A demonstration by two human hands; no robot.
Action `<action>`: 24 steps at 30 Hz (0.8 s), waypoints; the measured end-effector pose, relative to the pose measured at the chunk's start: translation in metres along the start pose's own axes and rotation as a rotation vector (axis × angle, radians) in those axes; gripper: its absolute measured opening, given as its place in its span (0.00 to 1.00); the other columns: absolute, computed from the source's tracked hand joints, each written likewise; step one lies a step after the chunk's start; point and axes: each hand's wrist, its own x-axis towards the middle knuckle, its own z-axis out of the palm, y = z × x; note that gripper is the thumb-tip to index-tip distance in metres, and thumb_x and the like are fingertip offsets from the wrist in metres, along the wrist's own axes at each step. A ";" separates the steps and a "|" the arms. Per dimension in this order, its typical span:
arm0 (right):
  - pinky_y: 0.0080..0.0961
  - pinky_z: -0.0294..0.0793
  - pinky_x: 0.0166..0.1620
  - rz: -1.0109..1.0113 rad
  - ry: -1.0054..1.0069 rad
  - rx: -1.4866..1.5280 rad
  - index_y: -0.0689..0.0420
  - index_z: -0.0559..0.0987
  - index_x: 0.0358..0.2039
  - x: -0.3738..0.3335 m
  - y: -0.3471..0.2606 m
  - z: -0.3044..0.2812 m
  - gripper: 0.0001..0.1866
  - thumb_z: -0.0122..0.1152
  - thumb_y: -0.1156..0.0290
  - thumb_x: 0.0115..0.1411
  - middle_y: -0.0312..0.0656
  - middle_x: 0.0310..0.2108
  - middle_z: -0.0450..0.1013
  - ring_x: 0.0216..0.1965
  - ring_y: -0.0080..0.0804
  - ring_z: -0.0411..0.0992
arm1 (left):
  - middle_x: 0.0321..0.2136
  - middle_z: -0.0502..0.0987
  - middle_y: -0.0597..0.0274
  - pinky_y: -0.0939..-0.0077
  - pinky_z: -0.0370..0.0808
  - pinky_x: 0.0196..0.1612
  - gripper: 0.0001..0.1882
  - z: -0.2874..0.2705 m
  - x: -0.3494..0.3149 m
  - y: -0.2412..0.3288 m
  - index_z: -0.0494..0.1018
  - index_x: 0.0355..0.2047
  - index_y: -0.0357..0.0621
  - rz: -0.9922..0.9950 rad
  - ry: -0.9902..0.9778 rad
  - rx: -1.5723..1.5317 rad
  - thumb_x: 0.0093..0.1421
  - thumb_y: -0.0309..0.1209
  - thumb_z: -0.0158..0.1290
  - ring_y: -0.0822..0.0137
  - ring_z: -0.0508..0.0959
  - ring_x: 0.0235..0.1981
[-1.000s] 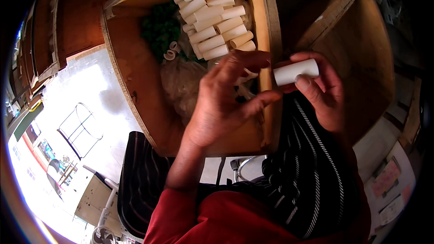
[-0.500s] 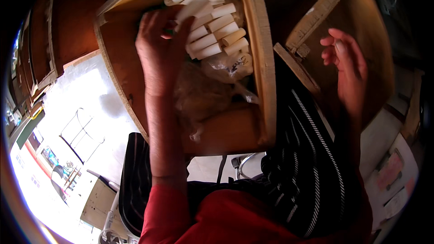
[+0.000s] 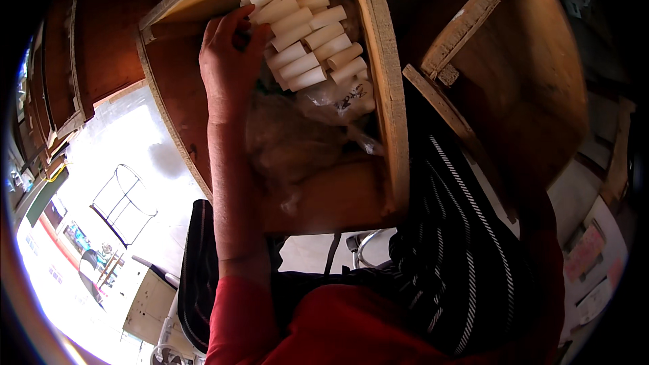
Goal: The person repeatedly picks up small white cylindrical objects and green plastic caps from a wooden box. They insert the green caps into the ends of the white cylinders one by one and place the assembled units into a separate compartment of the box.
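Observation:
A stack of short white rolls (image 3: 297, 67) lies in the far part of an open wooden drawer-like box (image 3: 382, 47). My left hand (image 3: 236, 40) is at the left side of the stack, thumb and forefinger apart and curved, the fingertips at the rolls there. No roll shows between them. Nearer in the box lie a clear plastic bag (image 3: 334, 105) with dark marks on it and a crumpled, brownish plastic bag (image 3: 291, 135). My right hand is hidden; only the dark forearm (image 3: 537, 213) shows, beside a second wooden box.
The second wooden box (image 3: 534, 74) stands tilted to the right, with rough plank edges. My legs in striped black trousers (image 3: 466, 243) are under and beside the boxes. A thin wire frame (image 3: 125, 203) is at the left on the bright floor.
My right hand, open above the second box earlier, has dropped out of sight. A blurred roll beside my left hand no longer shows there; that hand has shifted slightly left.

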 end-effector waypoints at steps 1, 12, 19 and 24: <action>0.35 0.72 0.47 -0.042 0.013 -0.019 0.56 0.74 0.45 0.003 0.002 0.004 0.15 0.54 0.66 0.59 0.50 0.44 0.73 0.45 0.43 0.73 | 0.29 0.73 0.68 0.83 0.72 0.33 0.14 -0.001 -0.002 0.002 0.78 0.42 0.49 -0.003 0.019 -0.040 0.53 0.27 0.61 0.78 0.73 0.28; 0.24 0.72 0.42 0.312 0.174 -0.091 0.55 0.75 0.44 0.003 0.011 -0.038 0.13 0.57 0.68 0.58 0.42 0.40 0.75 0.40 0.31 0.74 | 0.32 0.77 0.67 0.85 0.71 0.30 0.12 -0.006 -0.056 0.067 0.76 0.37 0.42 -0.051 0.046 -0.369 0.51 0.18 0.57 0.79 0.72 0.25; 0.20 0.72 0.38 -0.157 0.483 1.019 0.61 0.73 0.46 -0.065 -0.078 -0.111 0.15 0.56 0.73 0.58 0.43 0.38 0.74 0.36 0.25 0.72 | 0.36 0.78 0.59 0.82 0.72 0.33 0.18 -0.006 -0.069 0.110 0.74 0.42 0.38 0.191 -0.109 -0.535 0.51 0.28 0.62 0.73 0.74 0.31; 0.23 0.75 0.38 -0.286 0.040 1.389 0.62 0.71 0.46 -0.070 -0.129 -0.093 0.17 0.59 0.72 0.57 0.46 0.39 0.74 0.38 0.30 0.74 | 0.43 0.75 0.56 0.78 0.72 0.32 0.37 0.005 -0.075 0.126 0.67 0.50 0.38 0.225 -0.164 -0.598 0.44 0.42 0.68 0.67 0.74 0.37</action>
